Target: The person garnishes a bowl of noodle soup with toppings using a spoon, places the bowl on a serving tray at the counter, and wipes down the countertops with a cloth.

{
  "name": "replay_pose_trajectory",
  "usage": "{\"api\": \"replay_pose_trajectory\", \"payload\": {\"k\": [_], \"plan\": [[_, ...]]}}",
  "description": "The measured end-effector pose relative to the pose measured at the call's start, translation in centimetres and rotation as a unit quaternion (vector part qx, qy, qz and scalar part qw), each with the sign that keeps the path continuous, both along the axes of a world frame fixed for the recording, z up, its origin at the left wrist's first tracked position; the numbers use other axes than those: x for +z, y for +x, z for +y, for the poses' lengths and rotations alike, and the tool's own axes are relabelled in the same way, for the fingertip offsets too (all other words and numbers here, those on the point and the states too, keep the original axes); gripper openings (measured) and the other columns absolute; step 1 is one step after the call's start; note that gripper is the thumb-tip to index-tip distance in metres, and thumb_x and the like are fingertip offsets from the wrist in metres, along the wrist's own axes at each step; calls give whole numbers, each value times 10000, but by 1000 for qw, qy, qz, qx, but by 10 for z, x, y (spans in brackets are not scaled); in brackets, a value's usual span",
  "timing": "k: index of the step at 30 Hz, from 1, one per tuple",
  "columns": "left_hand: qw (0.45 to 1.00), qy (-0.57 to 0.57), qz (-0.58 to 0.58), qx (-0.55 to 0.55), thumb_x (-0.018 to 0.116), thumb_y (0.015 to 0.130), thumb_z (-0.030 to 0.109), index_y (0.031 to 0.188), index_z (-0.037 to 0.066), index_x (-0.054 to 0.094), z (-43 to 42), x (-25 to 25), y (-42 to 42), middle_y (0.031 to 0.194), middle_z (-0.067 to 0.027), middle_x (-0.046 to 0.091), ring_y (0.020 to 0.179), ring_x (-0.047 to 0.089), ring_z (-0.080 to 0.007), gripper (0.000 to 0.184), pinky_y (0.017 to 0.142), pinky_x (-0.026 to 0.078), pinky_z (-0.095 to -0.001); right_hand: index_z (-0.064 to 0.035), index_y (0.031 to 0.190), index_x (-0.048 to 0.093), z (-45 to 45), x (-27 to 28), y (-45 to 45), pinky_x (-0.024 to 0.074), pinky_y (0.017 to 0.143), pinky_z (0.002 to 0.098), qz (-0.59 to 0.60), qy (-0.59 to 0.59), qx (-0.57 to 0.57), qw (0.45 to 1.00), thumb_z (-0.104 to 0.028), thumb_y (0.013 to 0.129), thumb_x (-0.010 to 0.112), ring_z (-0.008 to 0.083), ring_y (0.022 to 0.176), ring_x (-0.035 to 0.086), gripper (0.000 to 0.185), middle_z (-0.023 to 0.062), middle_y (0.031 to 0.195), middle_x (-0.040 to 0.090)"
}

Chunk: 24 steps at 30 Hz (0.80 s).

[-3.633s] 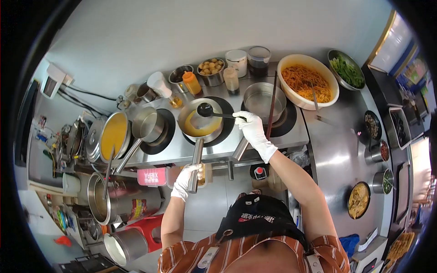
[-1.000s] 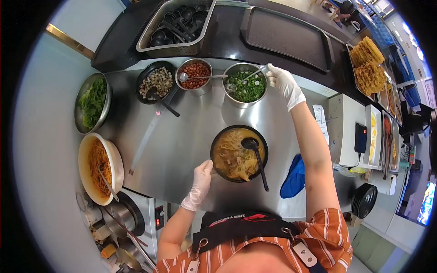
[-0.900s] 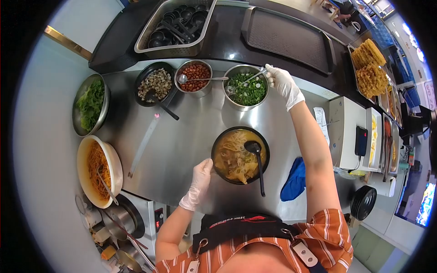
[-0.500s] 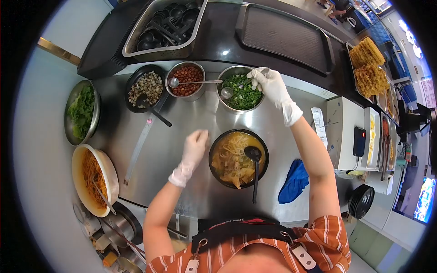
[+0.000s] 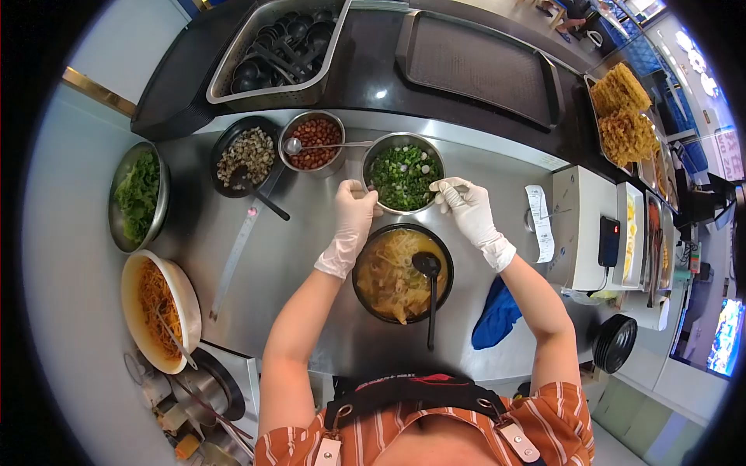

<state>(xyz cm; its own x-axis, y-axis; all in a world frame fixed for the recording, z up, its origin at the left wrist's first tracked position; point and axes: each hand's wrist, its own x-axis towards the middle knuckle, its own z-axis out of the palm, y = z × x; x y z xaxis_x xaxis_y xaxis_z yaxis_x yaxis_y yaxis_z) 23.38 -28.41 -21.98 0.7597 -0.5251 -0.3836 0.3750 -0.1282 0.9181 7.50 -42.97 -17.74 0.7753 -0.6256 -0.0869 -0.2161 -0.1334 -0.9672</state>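
Note:
A steel bowl (image 5: 365,172) of chopped green onions (image 5: 402,169) is between my two gloved hands. My left hand (image 5: 357,211) is closed at its lower left rim, fingertips pinched there. At the lower right rim, my right hand (image 5: 466,208) pinches with thumb and fingers. Just below the bowl stands a black bowl (image 5: 444,299) of noodle soup (image 5: 392,272). A black spoon (image 5: 429,268) rests in the soup, its handle reaching over the near rim.
Peanuts (image 5: 315,151) with a metal spoon, a black dish of diced food (image 5: 247,155), lettuce (image 5: 140,194) and shredded orange food (image 5: 159,303) stand to the left. A blue cloth (image 5: 497,314) lies right. Behind are a black tray (image 5: 478,70) and a ladle bin (image 5: 311,93).
My left hand has moved up and right to the steel bowl's rim. My right hand has shifted down along the rim. The round spoon head on the green onions no longer shows.

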Motion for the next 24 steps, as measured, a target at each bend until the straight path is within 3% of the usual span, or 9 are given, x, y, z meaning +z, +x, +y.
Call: {"api": "replay_pose_trajectory", "payload": {"k": [2, 6, 12, 19, 24], "plan": [[1000, 8, 0, -4, 625, 848, 10, 1018, -25, 486, 12, 3, -4, 856, -103, 617, 632, 629, -155, 223, 540, 545, -271, 11, 930, 671, 5, -6, -1, 456, 546, 218, -38, 120, -45, 991, -163, 978, 542, 79, 575, 553, 222, 40, 709, 637], [1000, 8, 5, -8, 632, 874, 33, 1046, -28, 495, 25, 7, -5, 880, -100, 625, 654, 636, -153, 229, 556, 544, -260, 0, 931, 667, 4, -10, 2, 454, 520, 223, -21, 177, -86, 980, -174, 982, 532, 94, 548, 553, 227, 51, 702, 642], [1000, 0, 12, 11, 624, 905, 90, 1135, -40, 523, 36, 2, -2, 930, -93, 627, 739, 636, -153, 283, 637, 521, -256, 20, 911, 660, -3, 2, 5, 453, 509, 234, -42, 171, -95, 980, -161, 982, 528, 108, 537, 553, 235, 61, 693, 645], [998, 16, 4, 61, 600, 923, 124, 1135, -15, 562, 63, -6, 0, 961, -87, 608, 758, 619, -155, 256, 667, 506, -267, 40, 934, 655, 2, 33, -12, 450, 533, 231, -54, 130, -94, 986, -153, 985, 521, 103, 550, 532, 240, 65, 693, 641], [996, 27, 13, 86, 583, 922, 93, 1120, -22, 567, 83, -3, 2, 944, -92, 616, 749, 619, -159, 230, 666, 507, -274, 29, 986, 630, 32, 61, -53, 481, 596, 247, -22, 113, -75, 991, -80, 951, 558, 104, 666, 577, 135, 93, 884, 674]]}}
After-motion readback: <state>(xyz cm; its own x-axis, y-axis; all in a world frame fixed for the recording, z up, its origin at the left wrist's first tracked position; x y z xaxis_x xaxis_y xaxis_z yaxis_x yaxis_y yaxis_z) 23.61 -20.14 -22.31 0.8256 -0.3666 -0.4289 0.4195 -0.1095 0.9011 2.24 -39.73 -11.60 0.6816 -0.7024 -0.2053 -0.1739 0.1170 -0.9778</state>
